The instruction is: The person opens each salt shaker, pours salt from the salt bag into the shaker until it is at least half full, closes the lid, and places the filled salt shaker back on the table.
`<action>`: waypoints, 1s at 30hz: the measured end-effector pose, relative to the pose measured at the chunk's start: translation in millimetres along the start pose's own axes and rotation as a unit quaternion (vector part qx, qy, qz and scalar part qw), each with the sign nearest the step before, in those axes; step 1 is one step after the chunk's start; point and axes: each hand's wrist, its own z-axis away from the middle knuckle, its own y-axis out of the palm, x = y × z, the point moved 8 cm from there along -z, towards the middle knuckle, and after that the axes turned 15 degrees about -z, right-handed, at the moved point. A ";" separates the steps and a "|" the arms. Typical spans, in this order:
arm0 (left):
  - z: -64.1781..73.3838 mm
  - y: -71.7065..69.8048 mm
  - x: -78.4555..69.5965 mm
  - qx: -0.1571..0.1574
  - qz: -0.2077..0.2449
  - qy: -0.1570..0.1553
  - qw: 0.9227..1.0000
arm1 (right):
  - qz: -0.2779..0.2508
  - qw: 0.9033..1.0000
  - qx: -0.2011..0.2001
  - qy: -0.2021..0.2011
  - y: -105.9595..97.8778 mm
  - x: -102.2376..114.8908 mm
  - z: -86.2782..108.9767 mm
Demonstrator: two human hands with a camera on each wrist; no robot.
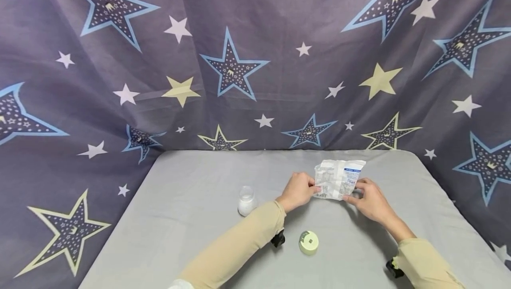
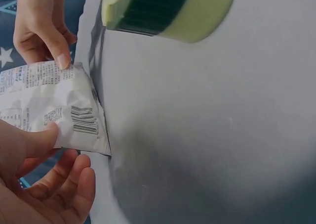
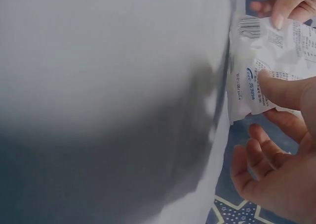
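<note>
Both hands hold a white printed plastic packet (image 1: 337, 179) up over the grey-covered table. My left hand (image 1: 298, 190) pinches its left edge between thumb and fingers. At the opposite edge, my right hand (image 1: 371, 201) pinches it the same way. A barcode and small print show on the packet (image 2: 54, 103) in the left wrist view, and blue lettering shows on the packet (image 3: 274, 68) in the right wrist view. To the left of the left hand stands a small clear jar (image 1: 247, 201) with white contents. A pale green round lid or tub (image 1: 309, 242) sits nearer the front, between the forearms.
The grey cloth (image 1: 191, 209) covers the table, whose far edge meets a dark star-patterned curtain (image 1: 247, 111). Beige sleeves (image 1: 239, 244) cover both forearms, with small black devices (image 1: 278, 238) at the wrists.
</note>
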 end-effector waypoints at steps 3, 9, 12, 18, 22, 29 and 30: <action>-2.0 2.9 -1.4 0.003 -0.008 -0.002 1.000 | 0.009 1.000 0.003 0.001 0.2 -5.1 -0.5; -5.3 8.0 -1.8 0.011 -0.034 -0.010 0.999 | 0.024 1.000 0.008 0.007 2.5 -10.8 -2.0; -6.7 8.7 -2.3 0.015 -0.042 -0.012 0.999 | 0.030 0.999 0.010 0.008 3.0 -12.8 -4.4; -6.6 14.9 0.1 0.035 -0.069 -0.028 0.997 | 0.039 0.999 0.019 0.024 5.6 -18.5 -8.3; -5.3 22.8 3.2 0.051 -0.087 -0.047 0.994 | 0.041 0.998 0.026 0.047 8.1 -22.1 -8.1; -8.8 24.8 4.5 0.047 -0.131 -0.054 0.989 | 0.059 0.995 0.032 0.073 11.8 -24.9 -11.4; -9.7 25.0 4.7 0.046 -0.136 -0.053 0.988 | 0.060 0.995 0.034 0.072 12.5 -24.1 -12.3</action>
